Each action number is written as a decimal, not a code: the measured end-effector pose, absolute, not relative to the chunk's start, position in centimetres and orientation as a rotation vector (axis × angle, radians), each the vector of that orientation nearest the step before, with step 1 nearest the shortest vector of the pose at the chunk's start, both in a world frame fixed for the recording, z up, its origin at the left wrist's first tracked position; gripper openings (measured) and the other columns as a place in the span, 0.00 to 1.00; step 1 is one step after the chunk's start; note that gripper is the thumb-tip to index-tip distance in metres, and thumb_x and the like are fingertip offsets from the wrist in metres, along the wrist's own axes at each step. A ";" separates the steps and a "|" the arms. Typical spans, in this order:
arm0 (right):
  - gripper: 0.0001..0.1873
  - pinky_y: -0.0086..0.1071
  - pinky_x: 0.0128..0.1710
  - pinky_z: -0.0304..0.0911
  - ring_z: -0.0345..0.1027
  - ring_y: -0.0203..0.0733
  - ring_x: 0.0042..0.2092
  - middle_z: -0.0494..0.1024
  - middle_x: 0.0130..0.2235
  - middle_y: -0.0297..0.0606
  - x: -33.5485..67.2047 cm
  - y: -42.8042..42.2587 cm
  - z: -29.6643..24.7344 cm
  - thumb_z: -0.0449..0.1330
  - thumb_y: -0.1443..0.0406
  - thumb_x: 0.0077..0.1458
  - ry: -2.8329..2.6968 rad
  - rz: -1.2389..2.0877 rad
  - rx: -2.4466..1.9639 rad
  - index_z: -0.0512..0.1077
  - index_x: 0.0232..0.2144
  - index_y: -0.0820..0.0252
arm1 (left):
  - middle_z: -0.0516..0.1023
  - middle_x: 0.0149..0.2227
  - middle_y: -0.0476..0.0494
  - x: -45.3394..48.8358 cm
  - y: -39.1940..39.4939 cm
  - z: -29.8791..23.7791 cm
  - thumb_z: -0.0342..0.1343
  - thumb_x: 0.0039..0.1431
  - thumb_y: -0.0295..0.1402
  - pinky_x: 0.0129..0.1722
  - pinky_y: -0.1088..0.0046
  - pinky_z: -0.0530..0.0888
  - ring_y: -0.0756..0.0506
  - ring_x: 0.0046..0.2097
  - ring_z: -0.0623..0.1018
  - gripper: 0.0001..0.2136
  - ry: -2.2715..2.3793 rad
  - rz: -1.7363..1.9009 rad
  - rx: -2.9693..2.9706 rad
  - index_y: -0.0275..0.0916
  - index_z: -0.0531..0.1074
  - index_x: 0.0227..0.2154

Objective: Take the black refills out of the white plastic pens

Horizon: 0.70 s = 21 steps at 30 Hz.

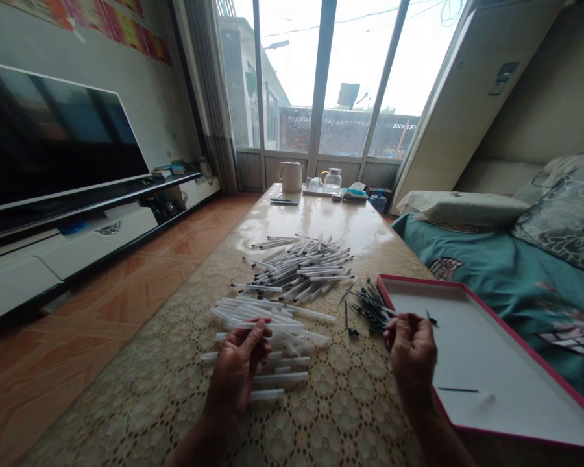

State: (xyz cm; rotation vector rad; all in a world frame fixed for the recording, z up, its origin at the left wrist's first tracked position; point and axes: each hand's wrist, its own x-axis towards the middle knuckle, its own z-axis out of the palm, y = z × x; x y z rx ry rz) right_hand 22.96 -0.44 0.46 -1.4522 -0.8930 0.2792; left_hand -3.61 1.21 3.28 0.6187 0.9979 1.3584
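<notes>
My left hand (pixel 238 366) rests on a heap of white pen barrels (pixel 267 324) near the table's front, its fingers curled onto one of them. My right hand (pixel 411 350) is closed in a pinch on a thin black pen refill whose tip sticks out to the right. Just beyond it lies a small pile of black refills (pixel 367 301). Farther back a larger heap of assembled white pens (pixel 302 266) with dark ends lies on the table. A shallow white tray with a red rim (pixel 472 360) sits at the right, with a single refill (pixel 457 390) lying in it.
The long table (pixel 321 415) has a lace-patterned cover. At its far end stand a white jug (pixel 291 176), a glass jar (pixel 332 179) and small items. A teal-covered bed (pixel 506 272) with pillows is on the right. A TV on a low stand is at the left.
</notes>
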 end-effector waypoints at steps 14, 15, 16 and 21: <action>0.13 0.44 0.42 0.62 0.62 0.51 0.47 0.66 0.45 0.49 22.5 0.2 -0.7 0.51 0.59 0.56 -1.206 -0.049 -1.571 0.68 0.38 0.62 | 0.71 0.20 0.54 -3.9 1.5 2.9 0.62 0.45 0.39 0.10 0.84 0.57 0.55 0.15 0.66 0.23 1.294 1.253 1.079 0.35 0.69 0.44; 0.13 0.44 0.41 0.63 0.62 0.51 0.47 0.66 0.45 0.49 22.4 0.2 -0.8 0.51 0.59 0.56 -1.212 -0.035 -1.567 0.68 0.38 0.62 | 0.71 0.20 0.54 -4.0 1.5 2.9 0.61 0.47 0.39 0.11 0.85 0.58 0.55 0.14 0.66 0.25 1.298 1.284 1.078 0.37 0.66 0.48; 0.13 0.44 0.40 0.63 0.62 0.51 0.47 0.66 0.46 0.49 22.2 0.2 -1.0 0.51 0.59 0.56 -1.220 -0.024 -1.561 0.68 0.38 0.62 | 0.71 0.20 0.55 -4.0 1.5 2.9 0.61 0.47 0.39 0.11 0.84 0.58 0.54 0.14 0.66 0.27 1.294 1.309 1.075 0.38 0.63 0.50; 0.11 0.44 0.41 0.64 0.63 0.51 0.47 0.68 0.45 0.48 21.4 -0.1 -1.0 0.51 0.60 0.57 -1.300 -0.036 -1.507 0.67 0.39 0.61 | 0.72 0.22 0.54 -3.6 1.3 3.0 0.60 0.47 0.39 0.11 0.84 0.59 0.54 0.15 0.67 0.24 1.229 1.377 1.032 0.38 0.64 0.47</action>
